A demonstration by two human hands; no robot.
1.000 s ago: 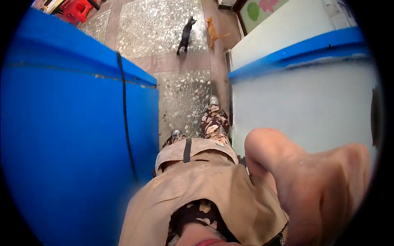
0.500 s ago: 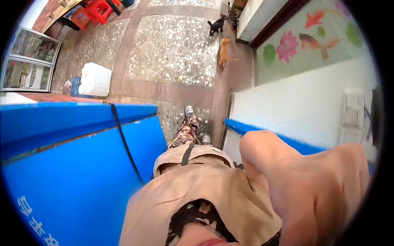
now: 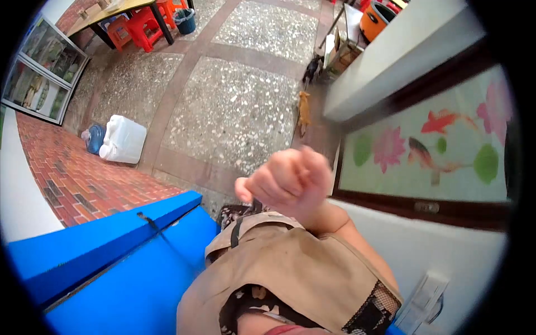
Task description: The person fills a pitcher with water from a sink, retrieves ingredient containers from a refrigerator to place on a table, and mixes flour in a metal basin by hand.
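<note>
My right hand (image 3: 290,181) is raised in front of my chest, its fingers curled and slightly blurred; nothing shows in it. The arm behind it bends along the side of the beige vest (image 3: 290,262). It touches no object that I can see. My left hand does not show anywhere. Beyond the raised hand, an orange cat (image 3: 304,111) and a black cat (image 3: 312,70) are on the speckled floor (image 3: 234,111).
At the lower left is a blue panel (image 3: 139,279), with a brick wall (image 3: 78,173) behind it. A white jug (image 3: 125,139) stands on the floor near a glass-door cabinet (image 3: 44,67). Red stools (image 3: 142,28) are under a table. A fish-patterned glass panel (image 3: 430,145) lines the right.
My right hand has come from the lower right to the middle, in front of my chest. The view has shifted forward past the blue panels, showing more of the room. The cats have moved.
</note>
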